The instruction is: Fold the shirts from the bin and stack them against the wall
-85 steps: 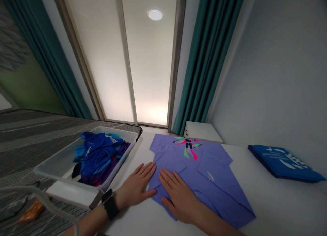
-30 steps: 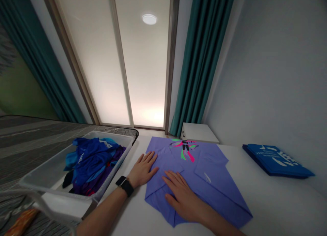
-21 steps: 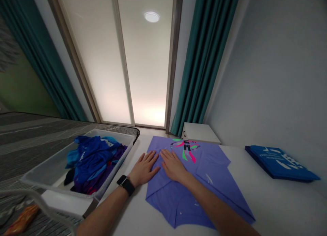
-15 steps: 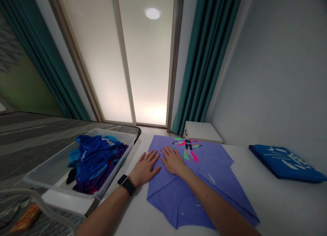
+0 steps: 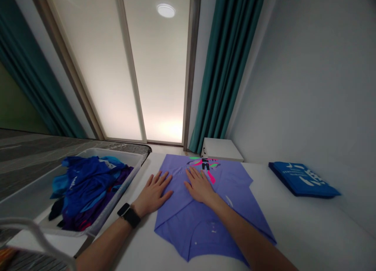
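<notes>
A purple T-shirt [image 5: 182, 212] lies spread on the white table [image 5: 305, 228], its neckline toward me and a pink, green and black print near the far edge. My left hand [image 5: 154, 194], with a black watch on the wrist, rests flat with fingers spread at the shirt's left edge. Lying flat on the shirt just left of the print is my right hand [image 5: 199, 186], fingers stretched out. Neither hand grips anything. My right forearm covers part of the shirt's right side.
To the left stands a clear plastic bin [image 5: 133, 156] with crumpled blue and purple clothes [image 5: 88, 185] in it. A folded blue garment stack [image 5: 305, 179] with white print lies on the right of the table. Beyond the far edge is a white cabinet [image 5: 223, 149].
My right hand has slid right across the shirt toward the print, away from my left hand. My left hand stays at the left edge. The view has turned slightly right.
</notes>
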The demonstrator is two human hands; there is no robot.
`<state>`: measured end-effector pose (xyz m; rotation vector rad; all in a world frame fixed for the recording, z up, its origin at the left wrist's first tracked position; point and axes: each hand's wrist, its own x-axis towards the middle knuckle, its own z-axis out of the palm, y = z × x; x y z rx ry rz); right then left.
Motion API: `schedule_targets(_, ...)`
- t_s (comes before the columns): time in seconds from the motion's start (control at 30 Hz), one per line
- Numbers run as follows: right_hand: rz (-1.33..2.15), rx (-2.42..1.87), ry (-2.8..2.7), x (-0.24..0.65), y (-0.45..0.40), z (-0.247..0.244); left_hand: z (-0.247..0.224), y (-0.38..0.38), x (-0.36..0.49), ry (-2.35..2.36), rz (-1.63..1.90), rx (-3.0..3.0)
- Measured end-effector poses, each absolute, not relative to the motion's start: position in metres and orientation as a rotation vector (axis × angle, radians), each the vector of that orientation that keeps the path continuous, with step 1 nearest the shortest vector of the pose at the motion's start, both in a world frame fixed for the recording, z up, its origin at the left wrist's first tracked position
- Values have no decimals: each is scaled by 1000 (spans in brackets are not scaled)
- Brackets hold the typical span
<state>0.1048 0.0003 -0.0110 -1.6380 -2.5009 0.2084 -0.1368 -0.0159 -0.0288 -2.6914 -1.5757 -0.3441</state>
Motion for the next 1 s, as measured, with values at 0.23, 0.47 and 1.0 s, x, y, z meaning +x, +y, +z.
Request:
schedule_targets(0.23, 228, -1708, -2487, 179, -63, -3, -14, -35, -109, -1380, -444, -2724)
schedule_targets(0.47, 282, -1741, -2496, 227, -113, -16, -4, -67, -64, -1181, -335, -2944)
schedule_targets(1.0, 301, -1766, -2488, 221, -136, -12, -21, -91, -69, -1110, -355, -2876)
